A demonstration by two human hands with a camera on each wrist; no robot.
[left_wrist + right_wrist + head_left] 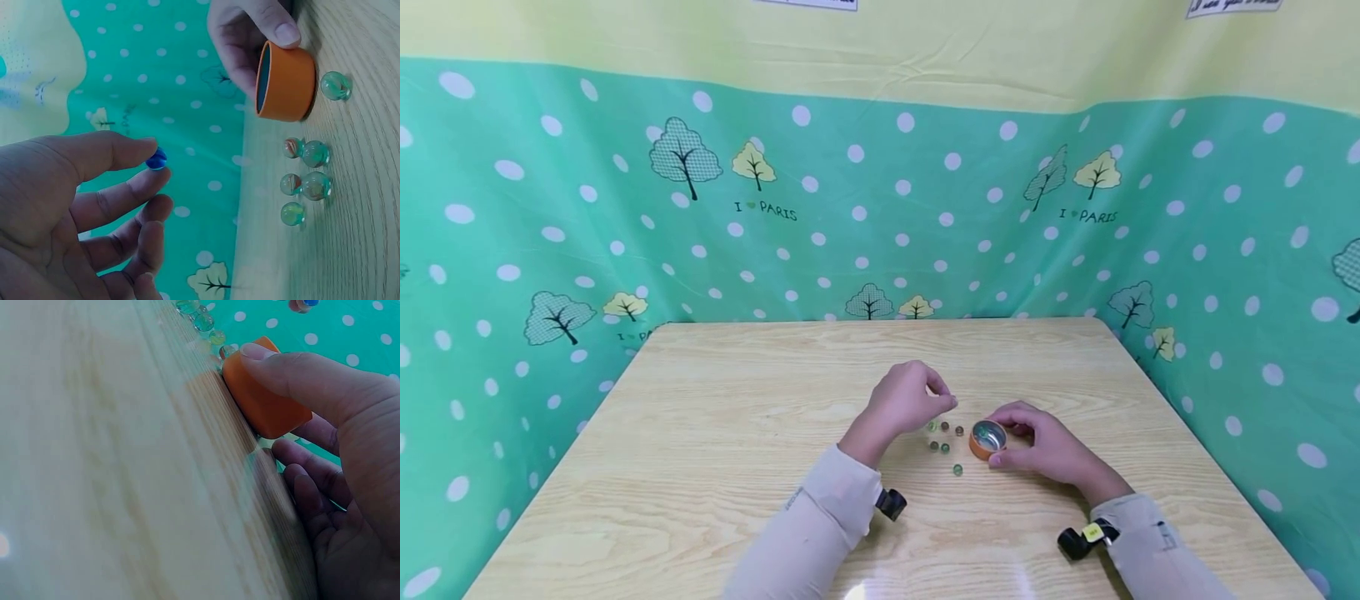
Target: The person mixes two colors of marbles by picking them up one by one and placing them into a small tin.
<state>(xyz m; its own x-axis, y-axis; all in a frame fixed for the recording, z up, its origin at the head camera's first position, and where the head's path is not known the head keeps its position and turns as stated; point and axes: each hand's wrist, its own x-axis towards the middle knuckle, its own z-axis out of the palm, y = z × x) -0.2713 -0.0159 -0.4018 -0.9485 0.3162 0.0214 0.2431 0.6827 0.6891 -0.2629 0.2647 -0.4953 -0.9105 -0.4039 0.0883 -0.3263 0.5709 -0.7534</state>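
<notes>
Glass marbles [958, 470], small and round: seven seen, six loose on the pale wood-grain desk [700, 400], one raised. Nearest: a clear green-swirled marble [335, 85], alone. Orange round container [289, 82], silvery inside: just beyond and to the right, opening upward; green patches show within, whether marbles or reflections cannot be told. Right hand [1047, 446]: grips the container, thumb on the near side, fingers on the far side. Pair of clear marbles [315, 154]: close together, left of the container. Row of three marbles [290, 184], one yellow-green, two reddish-brown: behind the pair. Left hand [904, 398]: pinches a blue glass marble [157, 160] between thumb and forefinger, above the desk. Backdrop: green cloth [865, 192], white-dotted, tree-printed, lettered "PARIS", with a pale yellow upper band.
</notes>
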